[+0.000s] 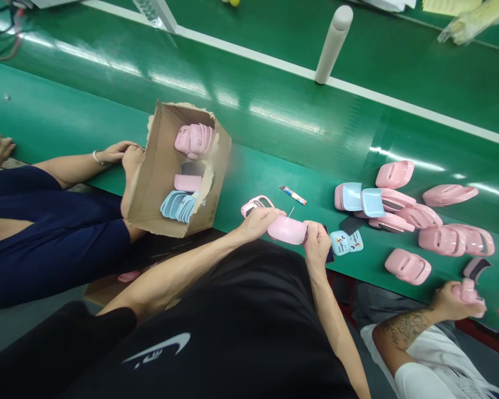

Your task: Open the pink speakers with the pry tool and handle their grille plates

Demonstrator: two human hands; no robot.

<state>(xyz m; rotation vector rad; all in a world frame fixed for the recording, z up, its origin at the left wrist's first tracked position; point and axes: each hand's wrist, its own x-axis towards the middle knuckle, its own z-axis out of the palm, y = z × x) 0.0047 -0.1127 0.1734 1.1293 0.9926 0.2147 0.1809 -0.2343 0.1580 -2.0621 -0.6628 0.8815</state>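
Observation:
A pale pink, smooth curved cover (288, 230) is held level in front of my body between both hands. My left hand (255, 223) pinches its left end, and my right hand (317, 244) grips the right end. Just behind my left hand lies a pink housing with a loop (258, 204), partly hidden by the fingers. A thin white pin-like piece (291, 211) shows at the cover's far edge; whether it touches is unclear. Beyond that is a small stick with a white, blue and orange wrapper (295, 195). Light blue printed panels (347, 243) lie right of my right hand.
A torn cardboard box (149, 183) with pink and light blue panels stands at left, beside a co-worker's hand (120, 151). Several pink housings (407, 267) spread over the green bench at right. There another co-worker's hand (444, 302) holds a pink part. A white post (335, 44) rises behind.

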